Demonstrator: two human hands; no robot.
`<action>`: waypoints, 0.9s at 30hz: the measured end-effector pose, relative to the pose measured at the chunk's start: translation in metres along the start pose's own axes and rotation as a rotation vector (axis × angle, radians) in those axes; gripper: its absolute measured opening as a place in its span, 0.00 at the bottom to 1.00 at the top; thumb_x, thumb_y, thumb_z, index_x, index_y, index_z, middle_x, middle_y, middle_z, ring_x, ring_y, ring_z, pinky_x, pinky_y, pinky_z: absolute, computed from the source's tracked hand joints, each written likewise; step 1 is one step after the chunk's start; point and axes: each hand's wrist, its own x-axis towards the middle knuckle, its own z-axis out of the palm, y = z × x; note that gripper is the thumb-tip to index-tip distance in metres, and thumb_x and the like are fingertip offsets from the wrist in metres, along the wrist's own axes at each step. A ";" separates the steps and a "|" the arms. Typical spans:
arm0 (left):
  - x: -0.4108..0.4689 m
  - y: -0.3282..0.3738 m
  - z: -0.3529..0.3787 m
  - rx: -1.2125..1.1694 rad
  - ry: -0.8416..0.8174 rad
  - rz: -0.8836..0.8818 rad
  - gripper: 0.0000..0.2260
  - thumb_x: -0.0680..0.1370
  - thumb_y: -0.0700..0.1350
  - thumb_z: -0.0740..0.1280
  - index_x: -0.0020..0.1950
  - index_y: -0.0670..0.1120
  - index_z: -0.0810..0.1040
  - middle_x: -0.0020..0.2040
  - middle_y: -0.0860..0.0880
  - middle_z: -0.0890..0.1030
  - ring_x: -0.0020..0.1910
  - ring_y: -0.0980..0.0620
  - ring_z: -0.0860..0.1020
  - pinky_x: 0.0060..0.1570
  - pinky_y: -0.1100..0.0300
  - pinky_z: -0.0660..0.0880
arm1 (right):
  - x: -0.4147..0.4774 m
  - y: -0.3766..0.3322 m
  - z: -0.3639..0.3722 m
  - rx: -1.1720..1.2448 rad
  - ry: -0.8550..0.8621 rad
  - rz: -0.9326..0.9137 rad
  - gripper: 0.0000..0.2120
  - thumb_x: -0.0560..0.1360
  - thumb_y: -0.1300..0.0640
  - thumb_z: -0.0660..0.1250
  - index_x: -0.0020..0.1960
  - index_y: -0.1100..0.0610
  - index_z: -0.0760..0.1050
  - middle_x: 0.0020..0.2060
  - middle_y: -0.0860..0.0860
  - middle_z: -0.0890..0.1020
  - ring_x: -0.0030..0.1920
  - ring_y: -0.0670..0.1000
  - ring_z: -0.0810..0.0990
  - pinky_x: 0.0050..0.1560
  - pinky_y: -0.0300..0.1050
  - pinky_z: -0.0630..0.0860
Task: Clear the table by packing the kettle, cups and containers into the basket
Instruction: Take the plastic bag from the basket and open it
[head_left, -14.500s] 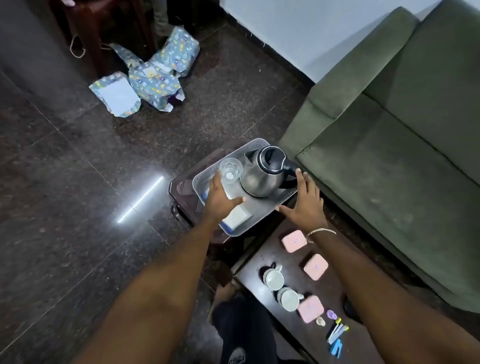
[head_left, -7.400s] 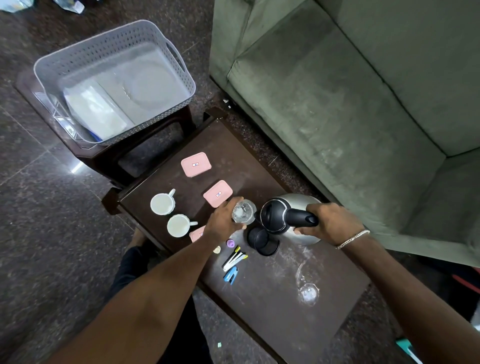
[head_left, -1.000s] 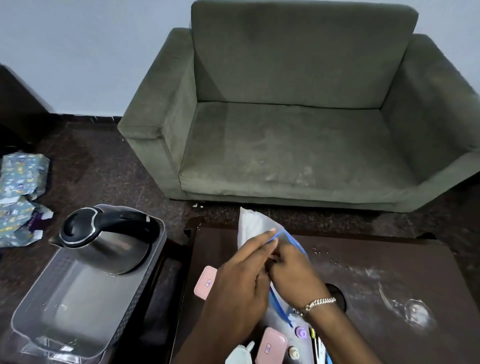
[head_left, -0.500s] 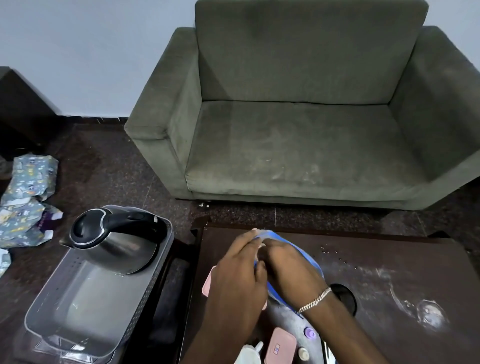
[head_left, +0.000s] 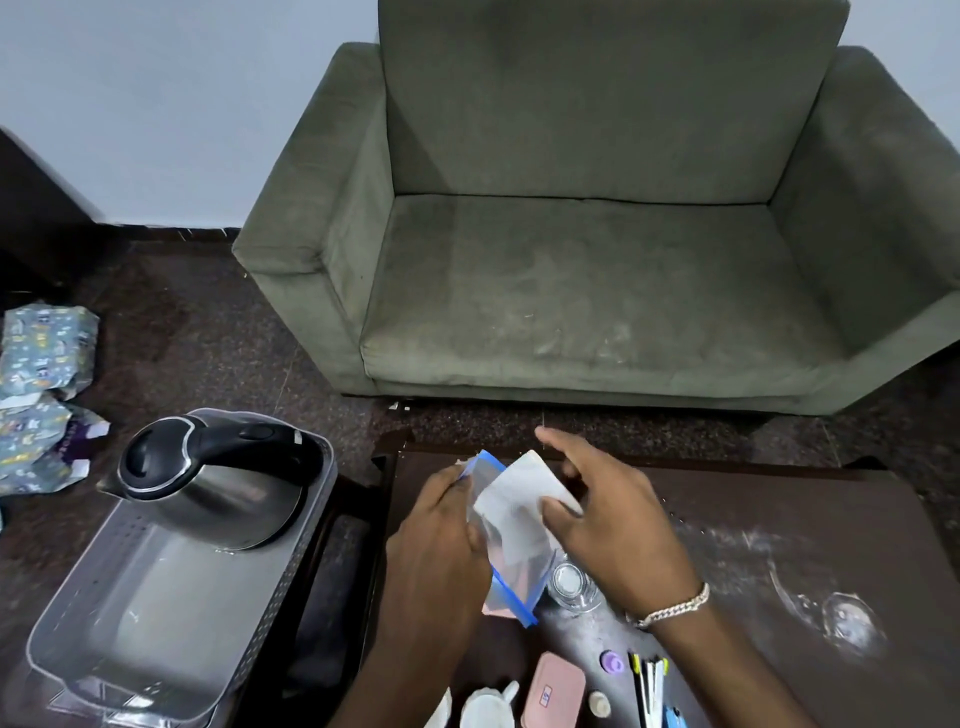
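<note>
Pinching the blue-edged bag (head_left: 511, 540) at its left side, the left hand (head_left: 441, 535) is closed on it and holds it up off the table (head_left: 779, 519), while the right hand (head_left: 608, 525) has its thumb pressed to the bag's upper right and its fingers spread loose, probably steadying the mouth for folding or filling, though blur hides the contents. Just beneath sits a glass (head_left: 571, 584), with a pink box (head_left: 553, 693) and a cup (head_left: 488, 709) nearer. Far left, the kettle (head_left: 213, 483) already stands at the far end of the basket (head_left: 260, 613), leaving its near floor free for these.
</note>
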 end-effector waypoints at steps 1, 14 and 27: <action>0.001 -0.002 0.000 0.001 0.012 -0.001 0.24 0.76 0.37 0.65 0.71 0.52 0.77 0.72 0.59 0.73 0.64 0.55 0.78 0.56 0.58 0.73 | 0.001 0.000 -0.007 -0.041 -0.016 0.005 0.23 0.71 0.58 0.71 0.65 0.44 0.77 0.46 0.39 0.78 0.43 0.40 0.75 0.52 0.43 0.75; 0.004 -0.003 0.006 0.007 -0.042 0.005 0.22 0.77 0.37 0.67 0.72 0.46 0.77 0.73 0.57 0.73 0.65 0.51 0.78 0.62 0.56 0.73 | -0.045 0.071 -0.093 0.027 0.170 0.259 0.08 0.72 0.51 0.75 0.41 0.56 0.81 0.33 0.58 0.83 0.33 0.58 0.78 0.38 0.49 0.76; -0.011 0.026 0.032 -0.021 -0.070 0.071 0.22 0.77 0.37 0.67 0.71 0.46 0.78 0.73 0.58 0.74 0.65 0.50 0.78 0.62 0.55 0.73 | -0.085 0.181 -0.057 -0.242 0.126 0.494 0.07 0.71 0.62 0.72 0.35 0.61 0.78 0.34 0.57 0.79 0.35 0.57 0.77 0.35 0.47 0.69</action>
